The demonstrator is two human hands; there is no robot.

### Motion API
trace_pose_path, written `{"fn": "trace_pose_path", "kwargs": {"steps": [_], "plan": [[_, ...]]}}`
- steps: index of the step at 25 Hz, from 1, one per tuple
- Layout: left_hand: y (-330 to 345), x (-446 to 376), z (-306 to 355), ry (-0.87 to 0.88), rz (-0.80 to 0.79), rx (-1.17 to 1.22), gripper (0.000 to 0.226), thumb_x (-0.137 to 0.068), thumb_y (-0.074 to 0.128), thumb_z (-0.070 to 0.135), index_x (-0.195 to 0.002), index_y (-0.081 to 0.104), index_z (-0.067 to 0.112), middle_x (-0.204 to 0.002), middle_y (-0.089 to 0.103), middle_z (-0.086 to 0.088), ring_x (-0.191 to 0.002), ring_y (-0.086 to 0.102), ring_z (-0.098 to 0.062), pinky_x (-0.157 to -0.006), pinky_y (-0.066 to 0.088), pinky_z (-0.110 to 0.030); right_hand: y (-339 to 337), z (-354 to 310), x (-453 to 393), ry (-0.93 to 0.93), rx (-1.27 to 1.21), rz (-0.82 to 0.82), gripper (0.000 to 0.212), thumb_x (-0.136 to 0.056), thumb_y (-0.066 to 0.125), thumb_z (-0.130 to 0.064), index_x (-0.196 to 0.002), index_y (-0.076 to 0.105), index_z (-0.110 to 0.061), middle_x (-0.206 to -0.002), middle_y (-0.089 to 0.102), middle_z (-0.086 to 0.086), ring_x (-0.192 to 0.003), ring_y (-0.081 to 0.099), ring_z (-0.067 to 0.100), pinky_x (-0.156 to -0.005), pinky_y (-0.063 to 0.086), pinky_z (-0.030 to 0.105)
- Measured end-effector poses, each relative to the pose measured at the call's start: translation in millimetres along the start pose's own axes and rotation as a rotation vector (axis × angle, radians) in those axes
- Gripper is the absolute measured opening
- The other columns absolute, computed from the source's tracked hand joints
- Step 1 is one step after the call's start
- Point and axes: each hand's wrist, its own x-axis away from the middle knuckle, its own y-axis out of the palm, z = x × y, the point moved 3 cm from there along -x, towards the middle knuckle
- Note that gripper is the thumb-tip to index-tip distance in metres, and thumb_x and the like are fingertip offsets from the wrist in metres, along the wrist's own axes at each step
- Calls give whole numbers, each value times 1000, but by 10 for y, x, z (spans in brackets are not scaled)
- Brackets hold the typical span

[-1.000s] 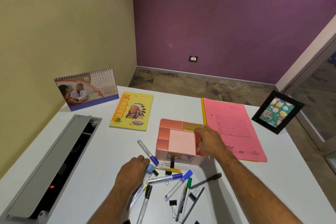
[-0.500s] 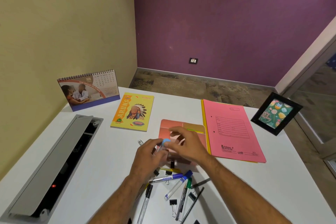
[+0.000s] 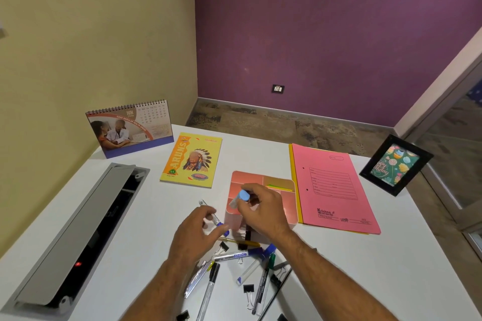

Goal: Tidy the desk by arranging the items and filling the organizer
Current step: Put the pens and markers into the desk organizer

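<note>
A white table stands in a corner where a beige wall meets a purple wall. The right hand grips a light-blue-capped item in closed fingers over the pink organizer. The left hand pinches a blue-capped marker just left of it. Loose pens and binder clips lie near the table's front edge.

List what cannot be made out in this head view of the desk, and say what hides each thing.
- Front compartments of the pink organizer: covered by the right hand.
- Body of the blue-capped item in that hand: hidden by its fingers.
- Binder clips and pens at the bottom: cut off by the frame edge.
- Calendar dates: too small.
</note>
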Motion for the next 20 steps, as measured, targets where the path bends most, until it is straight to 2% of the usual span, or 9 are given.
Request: {"fn": "trace_pose_path", "kwargs": {"steps": [4,7,11,14,17,20], "plan": [[-48,195,-354,36,-192,-443,51,-70,54,78,-99,44,36,-94,52,20,-84,51,-5,-69,42,-28,63,41,-43,-5,201,-68,35,-84,65,-30,-116,66,-16,-107,67,-1,-86,60,10,-78,54,25],[17,357,-483,-3,-283,-585,59,-62,50,79,-100,44,33,-93,52,15,-86,51,-13,-69,37,-32,184,60,-16,38,324,-168,37,-88,62,-33,-122,62,-19,-117,64,-1,-96,60,13,-85,52,27],[126,451,-500,-9,-318,-608,53,-66,48,71,-101,44,32,-89,49,13,-80,48,-15,-65,34,-33,293,71,-7,66,471,-226,33,-89,61,-32,-120,60,-22,-114,65,-2,-98,58,16,-79,46,25],[185,472,-508,9,-271,-568,43,-73,46,63,-103,46,32,-87,47,15,-83,52,-16,-66,34,-32,320,100,-27,73,521,-235,31,-90,63,-29,-119,61,-20,-113,65,1,-98,58,18,-80,47,27],[189,472,-490,2,-233,-527,31,-76,47,53,-98,47,31,-86,52,12,-83,55,-16,-66,39,-30,364,111,-39,52,562,-262,27,-90,64,-26,-116,63,-19,-112,65,1,-98,56,18,-82,49,28],[159,434,-481,6,-219,-506,29,-76,51,48,-98,50,30,-89,57,11,-82,56,-15,-68,43,-28,400,139,-42,46,573,-290,25,-88,65,-24,-114,64,-20,-111,65,1,-96,55,18,-80,49,29]]}}
